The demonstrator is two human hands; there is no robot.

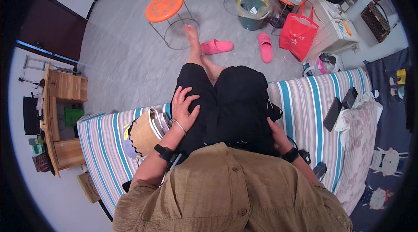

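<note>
My left hand (185,109) lies on the left thigh of my black trousers (220,114), its fingers spread and holding nothing. My right hand (278,135) rests against the outer side of the right thigh; its thumb shows, while the other fingers are hidden by the dark cloth. A few thin white threads (273,107) stick out on the trousers just beyond that hand. Beside my left forearm sits a rolled or folded beige and purple fabric piece (146,134) with a dark wavy edge.
I sit on a striped bed (300,101) with dark phone-like objects (332,113) at right. An orange stool (164,7), pink slippers (217,47), a red bag (298,33) and a grey-green bucket (251,22) stand on the floor ahead. A wooden desk (54,118) is at left.
</note>
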